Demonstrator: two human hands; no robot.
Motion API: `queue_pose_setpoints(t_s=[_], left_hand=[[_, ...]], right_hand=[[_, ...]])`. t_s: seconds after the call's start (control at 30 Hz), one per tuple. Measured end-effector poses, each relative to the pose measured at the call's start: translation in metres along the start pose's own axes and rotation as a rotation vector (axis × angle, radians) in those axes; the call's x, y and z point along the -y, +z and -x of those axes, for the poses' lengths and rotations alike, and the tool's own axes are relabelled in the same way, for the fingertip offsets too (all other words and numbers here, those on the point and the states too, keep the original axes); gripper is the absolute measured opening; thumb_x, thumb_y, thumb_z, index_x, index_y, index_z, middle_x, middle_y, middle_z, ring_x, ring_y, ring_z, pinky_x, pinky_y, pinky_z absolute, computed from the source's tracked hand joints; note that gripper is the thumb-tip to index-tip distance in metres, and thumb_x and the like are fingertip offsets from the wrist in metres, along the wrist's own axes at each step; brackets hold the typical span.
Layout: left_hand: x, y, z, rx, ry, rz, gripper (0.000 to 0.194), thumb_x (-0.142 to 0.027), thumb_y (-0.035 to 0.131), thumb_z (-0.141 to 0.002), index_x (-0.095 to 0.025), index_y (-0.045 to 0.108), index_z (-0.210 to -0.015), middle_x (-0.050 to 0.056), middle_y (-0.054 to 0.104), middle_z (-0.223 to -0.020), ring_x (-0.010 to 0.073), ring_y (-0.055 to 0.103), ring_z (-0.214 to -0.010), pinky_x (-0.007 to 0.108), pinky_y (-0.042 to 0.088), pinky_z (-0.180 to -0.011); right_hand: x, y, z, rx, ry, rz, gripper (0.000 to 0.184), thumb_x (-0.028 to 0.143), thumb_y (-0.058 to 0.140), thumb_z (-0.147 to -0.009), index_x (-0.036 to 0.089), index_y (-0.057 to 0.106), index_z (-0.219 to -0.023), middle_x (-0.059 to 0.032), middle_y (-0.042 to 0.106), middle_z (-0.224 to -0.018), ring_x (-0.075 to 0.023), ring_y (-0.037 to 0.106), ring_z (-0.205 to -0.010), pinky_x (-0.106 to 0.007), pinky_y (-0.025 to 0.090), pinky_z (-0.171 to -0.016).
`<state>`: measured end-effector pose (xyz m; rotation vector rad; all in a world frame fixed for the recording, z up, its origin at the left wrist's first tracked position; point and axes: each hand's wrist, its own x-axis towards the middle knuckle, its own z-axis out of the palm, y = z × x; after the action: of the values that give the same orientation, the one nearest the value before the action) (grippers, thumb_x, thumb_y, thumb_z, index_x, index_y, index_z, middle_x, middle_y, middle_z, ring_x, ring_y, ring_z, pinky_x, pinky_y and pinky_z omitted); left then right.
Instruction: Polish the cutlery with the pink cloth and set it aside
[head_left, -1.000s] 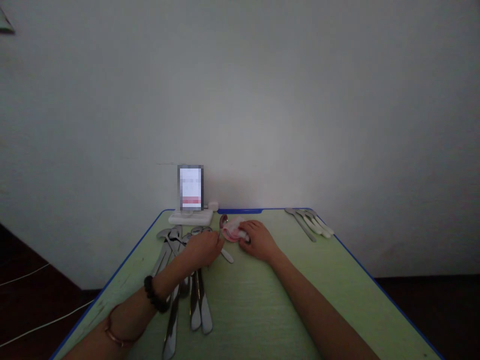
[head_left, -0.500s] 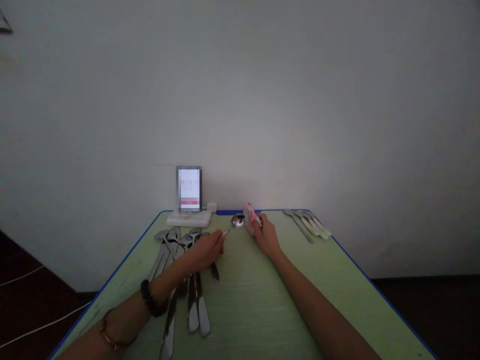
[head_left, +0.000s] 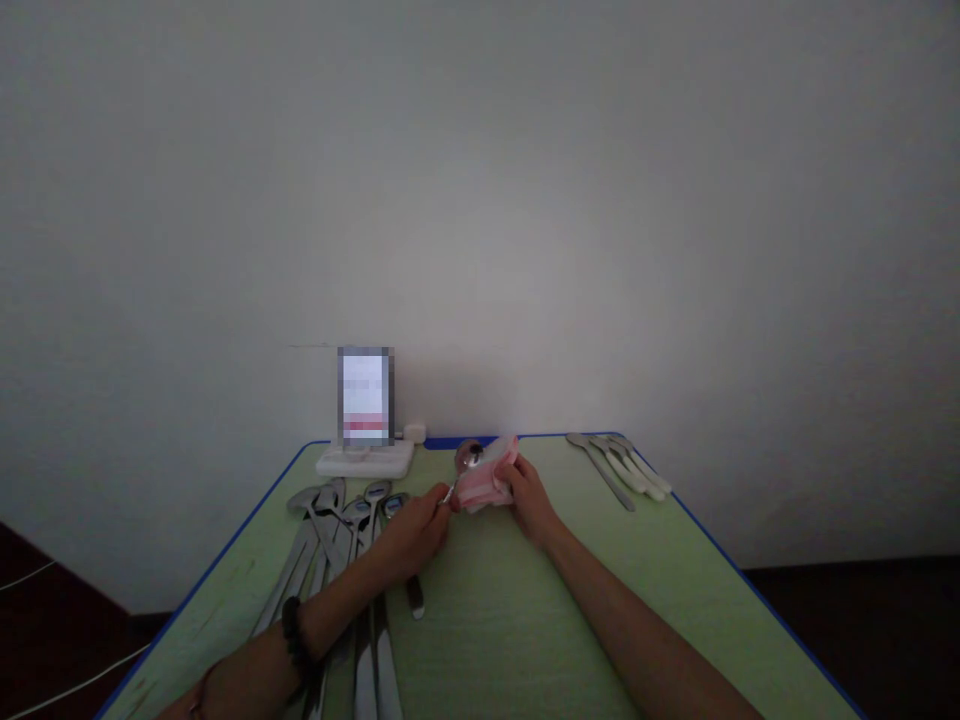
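My left hand [head_left: 416,530] is closed around the handle of a shiny metal spoon [head_left: 468,456], its bowl pointing away from me over the far middle of the table. A pink and white cloth [head_left: 484,484] is pinched in my right hand [head_left: 527,500], right beside the spoon's bowl and partly over its neck. Whether the cloth touches the bowl I cannot tell. Beneath and left of my left forearm lies a loose pile of metal spoons [head_left: 330,530], partly hidden by that arm.
On the far right of the green table [head_left: 510,640] several spoons [head_left: 619,468] lie side by side, some with pale handles. A lit phone [head_left: 366,398] stands on a white base [head_left: 365,461] at the back left, with a white plug [head_left: 415,433] beside it. The wall is close behind.
The cloth has come down toward the spoon's neck and shows more of its pink face. The spoon's bowl has shifted slightly left. The whole view has tilted a little.
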<state>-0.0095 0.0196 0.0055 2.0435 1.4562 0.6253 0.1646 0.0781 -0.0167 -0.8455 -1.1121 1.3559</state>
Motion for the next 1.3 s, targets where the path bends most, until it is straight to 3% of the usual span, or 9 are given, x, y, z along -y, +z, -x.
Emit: queue_pose_setpoints(t_s=[0.13, 0.27, 0.37, 0.53, 0.77, 0.93, 1.1, 1.3], left_hand=[[0.004, 0.006, 0.002, 0.020, -0.025, 0.121, 0.024, -0.031, 0.023, -0.090, -0.020, 0.044, -0.091, -0.008, 0.045, -0.043, 0.0128, 0.048, -0.041, 0.022, 0.037, -0.050], [0.003, 0.010, 0.006, -0.028, -0.016, 0.131, 0.025, -0.032, 0.023, -0.090, -0.020, 0.045, -0.092, -0.009, 0.045, -0.044, 0.0125, 0.047, -0.042, 0.022, 0.036, -0.051], [0.001, 0.009, 0.008, -0.026, -0.014, 0.108, 0.026, -0.033, 0.023, -0.090, -0.020, 0.046, -0.092, -0.008, 0.044, -0.045, 0.0127, 0.047, -0.043, 0.022, 0.035, -0.050], [-0.003, 0.007, 0.008, 0.040, 0.004, 0.022, 0.028, -0.031, 0.024, -0.090, -0.019, 0.049, -0.092, -0.008, 0.045, -0.045, 0.0125, 0.048, -0.043, 0.022, 0.035, -0.052], [-0.003, 0.007, 0.010, 0.009, -0.007, 0.051, 0.027, -0.033, 0.023, -0.091, -0.019, 0.047, -0.093, -0.009, 0.043, -0.042, 0.0122, 0.046, -0.041, 0.021, 0.033, -0.048], [-0.006, 0.006, 0.010, 0.003, -0.012, 0.005, 0.028, -0.032, 0.024, -0.090, -0.019, 0.049, -0.091, -0.008, 0.043, -0.045, 0.0127, 0.048, -0.043, 0.021, 0.032, -0.049], [-0.010, 0.005, 0.009, 0.009, -0.052, -0.045, 0.029, -0.032, 0.023, -0.090, -0.020, 0.050, -0.092, -0.008, 0.041, -0.043, 0.0133, 0.047, -0.041, 0.022, 0.032, -0.049], [-0.008, 0.005, 0.009, 0.005, -0.003, -0.147, 0.029, -0.032, 0.025, -0.090, -0.020, 0.051, -0.091, -0.002, 0.056, -0.058, 0.0161, 0.057, -0.056, 0.023, 0.035, -0.056]], right_hand=[[-0.001, -0.001, -0.005, -0.155, 0.050, -0.289, 0.012, 0.011, 0.049, -0.053, 0.019, 0.050, -0.062, 0.0065, 0.049, -0.050, -0.0089, 0.042, -0.049, -0.020, 0.036, -0.049], [0.003, -0.001, -0.006, -0.169, 0.144, -0.453, 0.009, 0.013, 0.051, -0.054, 0.019, 0.052, -0.060, 0.0047, 0.055, -0.054, -0.0105, 0.048, -0.051, -0.022, 0.041, -0.050], [0.005, 0.000, -0.005, -0.126, 0.186, -0.472, 0.009, 0.018, 0.050, -0.059, 0.018, 0.057, -0.065, 0.0026, 0.058, -0.057, -0.0135, 0.054, -0.057, -0.025, 0.046, -0.055], [0.004, 0.001, -0.003, -0.057, 0.156, -0.387, 0.029, 0.006, 0.049, -0.051, 0.020, 0.060, -0.074, 0.0028, 0.063, -0.063, -0.0149, 0.059, -0.067, -0.026, 0.049, -0.062], [0.003, -0.005, -0.011, -0.086, 0.232, -0.527, 0.010, 0.016, 0.048, -0.063, 0.019, 0.059, -0.063, -0.0018, 0.065, -0.062, -0.0177, 0.060, -0.070, -0.031, 0.051, -0.067], [0.010, -0.008, -0.006, -0.005, 0.202, -0.550, 0.015, 0.024, 0.047, -0.070, 0.020, 0.062, -0.071, -0.0020, 0.067, -0.068, -0.0194, 0.062, -0.077, -0.034, 0.050, -0.072], [0.016, -0.008, -0.001, 0.128, 0.228, -0.514, 0.040, 0.048, 0.041, -0.075, 0.018, 0.065, -0.085, -0.0068, 0.069, -0.079, -0.0243, 0.062, -0.088, -0.039, 0.050, -0.075], [0.020, 0.003, 0.000, 0.264, 0.187, -0.380, 0.037, 0.035, 0.053, -0.074, 0.019, 0.060, -0.107, -0.0065, 0.068, -0.097, -0.0218, 0.061, -0.094, -0.038, 0.046, -0.085]])
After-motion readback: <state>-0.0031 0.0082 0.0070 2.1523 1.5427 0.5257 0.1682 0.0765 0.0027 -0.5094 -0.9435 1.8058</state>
